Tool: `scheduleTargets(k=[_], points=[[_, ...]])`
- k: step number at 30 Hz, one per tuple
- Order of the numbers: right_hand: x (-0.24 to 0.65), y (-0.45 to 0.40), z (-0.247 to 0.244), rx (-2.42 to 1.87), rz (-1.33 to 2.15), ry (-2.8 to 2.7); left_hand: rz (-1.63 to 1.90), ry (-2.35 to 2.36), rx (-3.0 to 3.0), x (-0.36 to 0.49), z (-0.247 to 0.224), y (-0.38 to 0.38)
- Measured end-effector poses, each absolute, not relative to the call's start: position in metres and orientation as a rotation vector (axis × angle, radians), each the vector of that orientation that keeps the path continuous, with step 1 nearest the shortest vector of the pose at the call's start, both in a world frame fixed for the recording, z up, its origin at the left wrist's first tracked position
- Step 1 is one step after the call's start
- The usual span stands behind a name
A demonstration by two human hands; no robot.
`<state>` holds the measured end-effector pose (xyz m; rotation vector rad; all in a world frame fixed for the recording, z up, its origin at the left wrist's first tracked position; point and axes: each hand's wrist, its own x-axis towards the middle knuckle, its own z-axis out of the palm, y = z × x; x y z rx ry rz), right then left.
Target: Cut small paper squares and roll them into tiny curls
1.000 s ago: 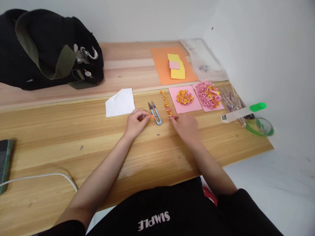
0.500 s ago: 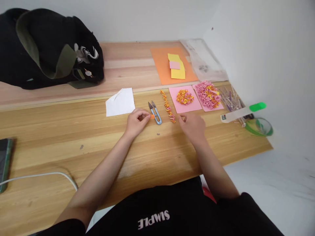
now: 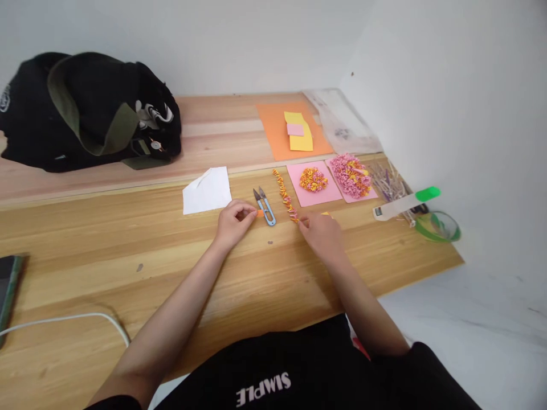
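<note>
My left hand (image 3: 234,223) pinches a small orange paper strip (image 3: 260,213) beside blue thread snips (image 3: 265,207). To the right of the snips runs a row of small orange and pink pieces (image 3: 285,195). At the near end of that row is my right hand (image 3: 322,236), its fingertips pressed together; whatever they hold is too small to name. A bit of yellow shows behind its knuckles. Beyond it, an orange and pink pile (image 3: 313,179) rests on a pink sheet (image 3: 311,199), and a larger, mostly pink pile (image 3: 350,175) lies on another.
A white paper (image 3: 207,192) lies left of the snips. Behind are an orange sheet (image 3: 273,136) and a black bag (image 3: 98,108). Thin stems (image 3: 388,185), a green-tipped strip (image 3: 404,204) and a green tape roll (image 3: 438,226) sit right. A phone (image 3: 8,290) and white cable (image 3: 85,315) are left.
My right hand has moved left to the near end of the row, and yellow now shows behind it. The whole view has shifted slightly. My left hand still pinches the orange strip.
</note>
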<state>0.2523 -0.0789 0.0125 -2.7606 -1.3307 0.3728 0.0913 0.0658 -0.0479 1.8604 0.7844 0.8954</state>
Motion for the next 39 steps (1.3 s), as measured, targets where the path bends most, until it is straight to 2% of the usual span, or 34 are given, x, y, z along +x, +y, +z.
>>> scheduleTargets(k=[7,11,16,23,39], points=[[0.246,-0.077,0.022,-2.517,0.225,-1.241,0.865,0.819,1.864,0.092,-0.046,0.064],[0.222,-0.068,0.021,-2.222,0.282,-1.374,0.928,0.862,1.819,0.092,-0.038,0.063],[0.195,-0.067,-0.010,-1.790,0.455,-1.493,0.984,0.953,1.739,0.080,-0.026,0.053],[0.185,-0.070,-0.035,-1.651,0.862,-1.132,0.946,0.979,1.649,0.059,-0.030,0.014],[0.188,-0.061,-0.042,-1.400,1.032,-0.768,0.946,0.943,1.750,0.060,-0.037,0.011]])
